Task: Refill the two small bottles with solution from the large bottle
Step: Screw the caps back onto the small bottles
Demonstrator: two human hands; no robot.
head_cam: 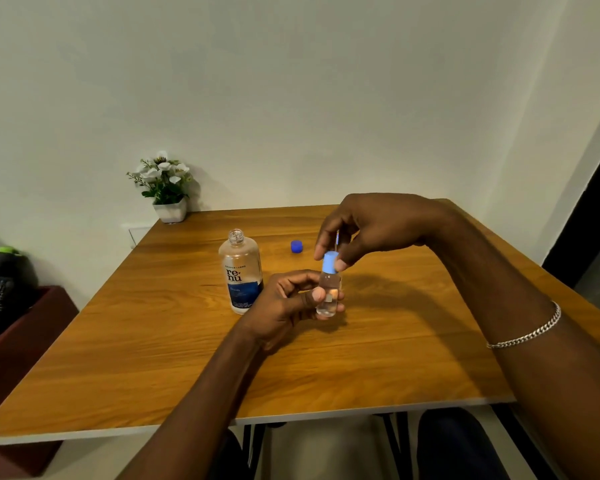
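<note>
My left hand [284,306] grips a small clear bottle [328,292] upright, just above the wooden table [153,341]. From above, my right hand [368,226] pinches the bottle's light blue cap [329,263], which sits on the neck. Left of the hands stands the large clear bottle [240,271] with a blue label, its neck uncapped. Its dark blue cap [296,246] lies on the table behind. A second small bottle is not visible.
A white pot of white flowers [165,188] stands at the table's far left corner by the wall. Left of the table are a dark red box [21,334] and some cloth. My knees show below the near edge.
</note>
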